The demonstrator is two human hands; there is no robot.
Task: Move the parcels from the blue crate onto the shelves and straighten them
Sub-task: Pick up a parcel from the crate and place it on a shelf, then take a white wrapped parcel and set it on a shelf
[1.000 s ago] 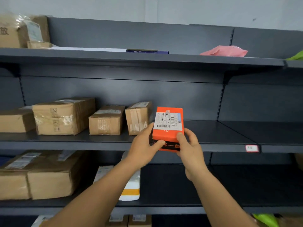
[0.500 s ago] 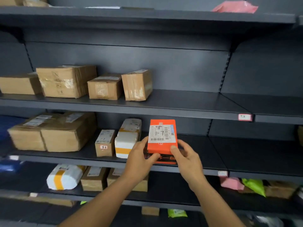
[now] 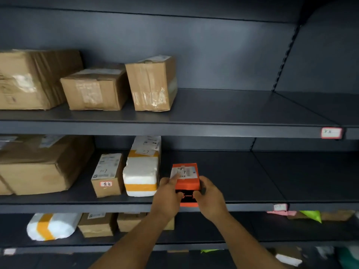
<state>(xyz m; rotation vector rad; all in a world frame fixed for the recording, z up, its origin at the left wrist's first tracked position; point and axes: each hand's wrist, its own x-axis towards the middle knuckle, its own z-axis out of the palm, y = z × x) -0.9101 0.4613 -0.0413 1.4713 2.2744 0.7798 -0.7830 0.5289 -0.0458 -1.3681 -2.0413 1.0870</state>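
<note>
Both of my hands hold a small orange parcel [image 3: 186, 180] with a white barcode label on top. It sits at the front edge of the middle shelf [image 3: 242, 207], just right of a white foam parcel [image 3: 141, 175] with orange tape. My left hand [image 3: 168, 193] grips its left side, with fingers reaching onto the label. My right hand [image 3: 208, 193] grips its right side. The parcel's dark front end pokes out between my thumbs. The blue crate is out of sight.
A small brown box [image 3: 107, 174] and a large carton [image 3: 38, 164] stand left of the foam parcel. Three cartons [image 3: 151, 84] line the upper shelf [image 3: 233, 129]. The lower shelf holds more boxes, a white foam parcel [image 3: 52, 226] and pink and green bags [image 3: 310, 215]. The shelves' right halves are bare.
My view has dropped from the upper shelves to the middle one. Both hands have carried the orange parcel down and forward onto the middle shelf beside the white foam parcel.
</note>
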